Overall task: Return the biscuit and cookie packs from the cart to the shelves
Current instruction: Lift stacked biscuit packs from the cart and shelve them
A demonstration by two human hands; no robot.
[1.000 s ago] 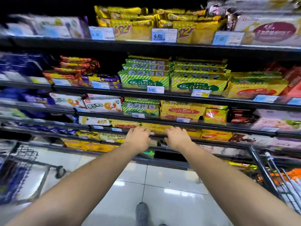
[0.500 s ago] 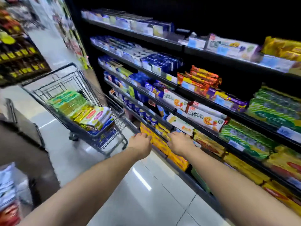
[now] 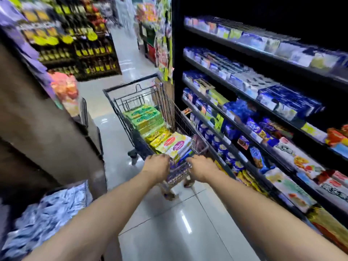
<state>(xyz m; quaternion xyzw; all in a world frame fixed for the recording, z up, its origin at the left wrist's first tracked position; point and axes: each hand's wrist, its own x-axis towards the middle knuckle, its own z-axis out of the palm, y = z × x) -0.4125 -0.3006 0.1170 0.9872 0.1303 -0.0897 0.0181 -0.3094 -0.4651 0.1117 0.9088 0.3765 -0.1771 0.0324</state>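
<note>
The black wire cart stands in the aisle beside the shelves on the right. It holds green biscuit packs at its far end, yellow packs in the middle and a white pack with red and purple ovals at the near end. My left hand and my right hand hang over the cart's near end, one on each side of the white pack, backs up and fingers curled down. Their fingertips are hidden and blurred.
The right-hand shelves carry blue, white and yellow snack packs on several levels. A brown display stand with a bin of silver-blue packets sits at the left. Glossy tiled floor runs under my arms. More shelves stand far left.
My view has swung left from the shelf front to the cart. Both hands have moved from the shelf edge to above the cart's near end.
</note>
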